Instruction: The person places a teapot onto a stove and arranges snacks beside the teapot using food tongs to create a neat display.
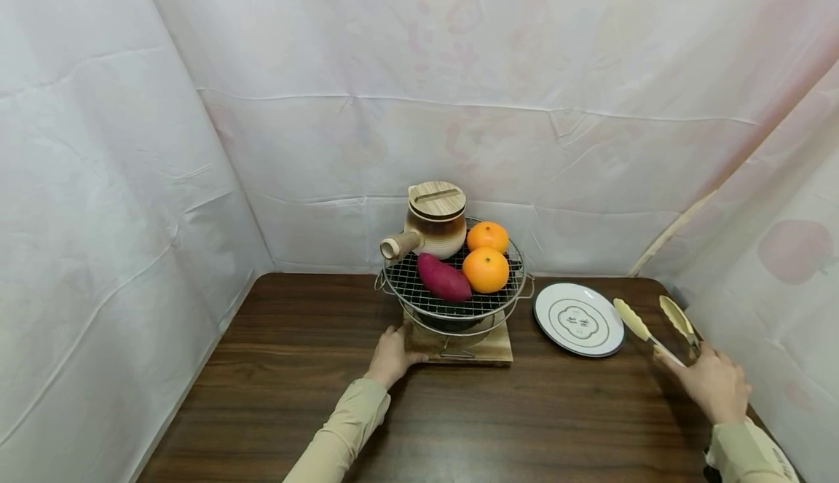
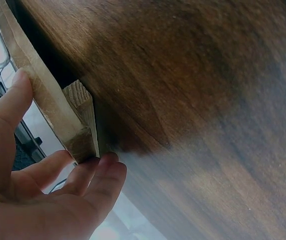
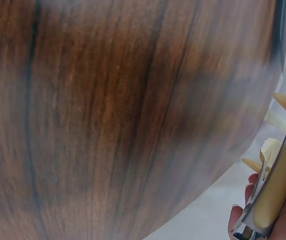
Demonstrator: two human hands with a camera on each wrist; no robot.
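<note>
My left hand (image 1: 388, 358) grips the left corner of a wooden board (image 1: 494, 344). In the left wrist view the thumb lies on the board's edge and the fingertips touch its end, where a small wooden foot (image 2: 80, 100) shows underneath. A round wire grill (image 1: 409, 283) stands on this board. At the right, my right hand (image 1: 714, 382) holds a pair of tongs (image 1: 632, 319) with cream-coloured tips, spread apart above the table. Their cream and metal handle (image 3: 278, 185) lies within the fingers in the right wrist view.
On the grill sit a lidded pot (image 1: 438, 224) with a side handle, a purple sweet potato (image 1: 443, 277) and two oranges (image 1: 486, 270). A white plate (image 1: 580, 320) lies between grill and tongs on the wooden table (image 1: 295, 337). Pale curtains (image 1: 314, 140) hang behind and at both sides.
</note>
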